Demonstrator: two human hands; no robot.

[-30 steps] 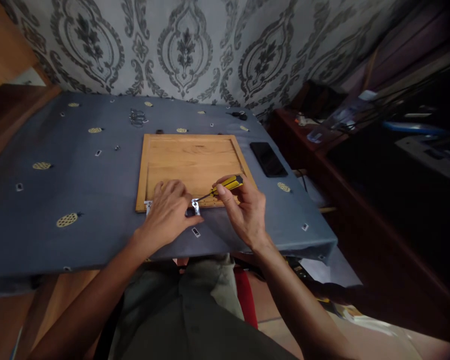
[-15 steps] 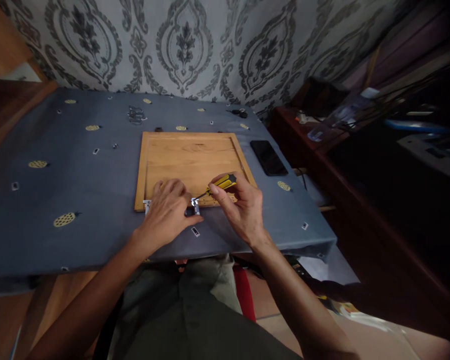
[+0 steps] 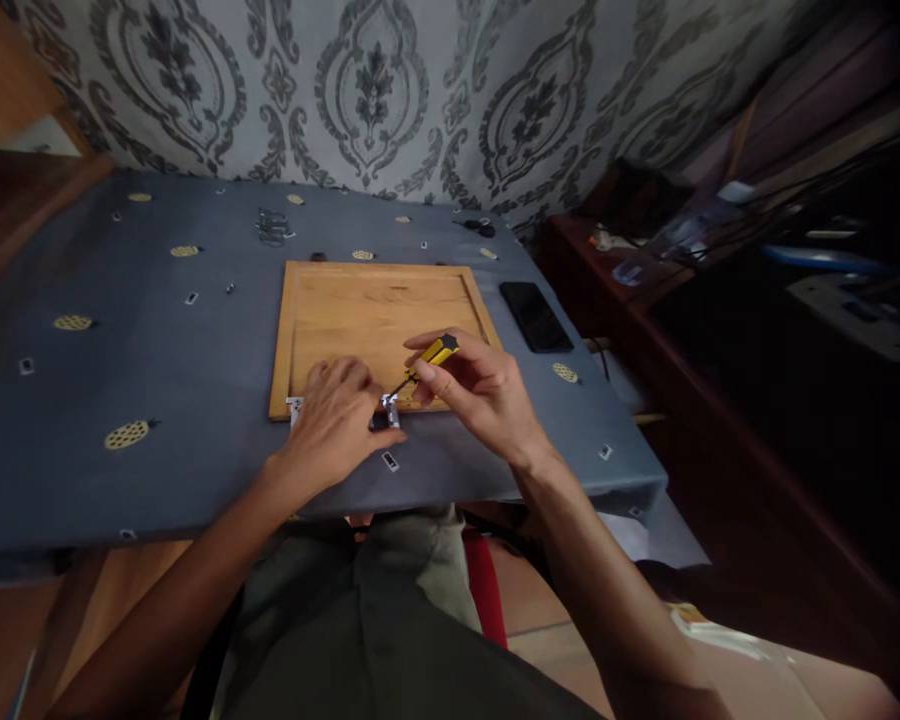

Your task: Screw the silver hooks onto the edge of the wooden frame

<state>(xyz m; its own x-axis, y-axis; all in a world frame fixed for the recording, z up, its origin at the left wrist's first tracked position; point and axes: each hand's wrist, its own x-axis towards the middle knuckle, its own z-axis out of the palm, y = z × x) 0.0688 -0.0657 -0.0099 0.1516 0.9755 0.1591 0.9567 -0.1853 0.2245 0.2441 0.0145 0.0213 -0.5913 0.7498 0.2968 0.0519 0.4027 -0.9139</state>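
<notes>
Panel (image 3: 375, 310) on the table (image 3: 172, 370), phone (image 3: 535, 317) to its right, fitting (image 3: 394, 413) at its near edge

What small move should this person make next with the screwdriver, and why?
Probably another gentle twist of the screwdriver with the right hand: its tip appears to be at the shiny metal piece on the near edge of the wooden panel, and the left hand lies there, seemingly steadying it.
</notes>
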